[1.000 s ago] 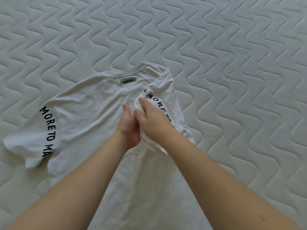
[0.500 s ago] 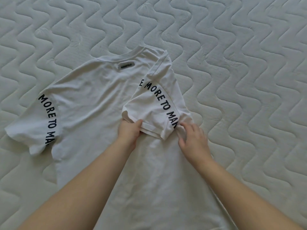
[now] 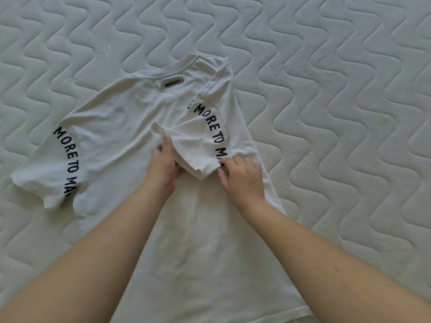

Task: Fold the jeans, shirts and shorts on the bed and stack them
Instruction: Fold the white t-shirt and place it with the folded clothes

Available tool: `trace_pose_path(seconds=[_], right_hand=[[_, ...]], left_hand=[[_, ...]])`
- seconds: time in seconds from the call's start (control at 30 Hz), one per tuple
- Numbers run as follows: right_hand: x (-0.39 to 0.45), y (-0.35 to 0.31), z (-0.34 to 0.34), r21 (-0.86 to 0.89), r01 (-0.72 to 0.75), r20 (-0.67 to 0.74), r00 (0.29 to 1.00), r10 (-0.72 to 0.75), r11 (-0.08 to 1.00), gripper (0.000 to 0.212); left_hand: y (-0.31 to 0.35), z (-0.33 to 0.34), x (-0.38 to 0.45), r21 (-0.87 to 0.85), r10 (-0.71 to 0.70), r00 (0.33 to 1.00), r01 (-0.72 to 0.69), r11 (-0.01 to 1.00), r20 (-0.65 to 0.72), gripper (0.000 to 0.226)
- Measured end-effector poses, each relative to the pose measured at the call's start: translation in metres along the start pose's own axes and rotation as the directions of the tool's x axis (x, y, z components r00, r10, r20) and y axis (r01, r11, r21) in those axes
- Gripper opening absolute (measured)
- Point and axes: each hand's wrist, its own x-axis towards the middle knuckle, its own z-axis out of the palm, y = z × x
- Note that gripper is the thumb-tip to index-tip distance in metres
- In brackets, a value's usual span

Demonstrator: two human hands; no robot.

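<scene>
A white T-shirt [image 3: 121,127] with black lettering on both sleeves lies flat on the bed, collar pointing away from me. Its right sleeve [image 3: 200,145] is folded inward over the chest. My left hand [image 3: 163,166] grips the sleeve's hem from underneath, thumb on top, lifting the edge a little. My right hand [image 3: 242,178] pinches the sleeve's lower corner by the lettering. The left sleeve [image 3: 44,173] lies spread out to the side.
The shirt rests on a pale quilted mattress [image 3: 338,113] with a wavy stitched pattern, which fills the whole view. No other garments show in this frame.
The hands came apart from the sleeve's middle. The left hand has moved up along the hem and raised its edge; the right hand shifted onto the sleeve's lower corner.
</scene>
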Motion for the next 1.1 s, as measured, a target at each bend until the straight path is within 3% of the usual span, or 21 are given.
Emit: trace_pose_path(seconds=[0.07, 0.13, 0.33, 0.5, 0.6, 0.67, 0.7, 0.83, 0.93, 1.0, 1.1], right_hand=[[-0.004, 0.001, 0.001, 0.069, 0.026, 0.030, 0.999, -0.028, 0.997, 0.034], [-0.017, 0.007, -0.001, 0.060, 0.059, 0.031, 0.998, -0.061, 0.996, 0.044], [-0.073, 0.035, -0.011, -0.075, -0.087, -0.005, 0.996, 0.087, 0.993, 0.066], [-0.113, 0.039, -0.008, -0.125, -0.086, 0.043, 0.995, 0.092, 0.988, 0.076], [-0.132, 0.040, -0.003, -0.195, -0.095, -0.042, 0.995, 0.088, 0.976, 0.078], [-0.144, 0.044, 0.000, -0.219, -0.121, -0.080, 0.991, 0.106, 0.968, 0.072], [-0.150, 0.047, 0.001, -0.226, -0.134, -0.078, 0.990, 0.119, 0.965, 0.067], [-0.172, 0.058, -0.002, -0.215, -0.195, -0.021, 0.981, 0.195, 0.957, 0.040], [-0.182, 0.068, -0.006, -0.075, -0.283, -0.013, 0.959, 0.283, 0.956, 0.021], [-0.186, 0.074, -0.011, 0.100, -0.358, 0.034, 0.934, 0.356, 0.928, 0.009], [-0.193, 0.086, -0.019, 0.313, -0.442, 0.100, 0.896, 0.433, 0.841, 0.007]], left_hand=[[-0.014, 0.002, -0.008, 0.107, -0.146, 0.987, 0.140, 0.984, 0.058, 0.039], [-0.028, 0.003, -0.010, 0.166, -0.141, 0.986, 0.125, 0.978, 0.087, 0.030], [-0.019, -0.004, -0.005, 0.159, 0.114, 0.993, -0.116, 0.980, 0.021, 0.024], [-0.012, -0.005, -0.007, 0.190, 0.316, 0.947, -0.299, 0.935, -0.062, 0.019], [-0.027, 0.001, -0.013, 0.285, 0.351, 0.909, -0.283, 0.916, -0.225, 0.029], [-0.040, 0.004, -0.024, 0.371, 0.390, 0.839, -0.248, 0.895, -0.379, 0.024], [-0.051, 0.009, -0.032, 0.390, 0.385, 0.838, -0.230, 0.891, -0.386, 0.020], [-0.111, 0.041, -0.081, 0.302, 0.099, 0.995, -0.086, 0.949, -0.026, 0.019], [-0.136, 0.063, -0.102, 0.394, -0.083, 0.985, 0.018, 0.919, 0.150, 0.039], [-0.136, 0.072, -0.108, 0.351, -0.167, 0.958, 0.077, 0.933, 0.234, 0.039], [-0.134, 0.077, -0.112, 0.301, -0.211, 0.934, 0.121, 0.946, 0.289, 0.037]])
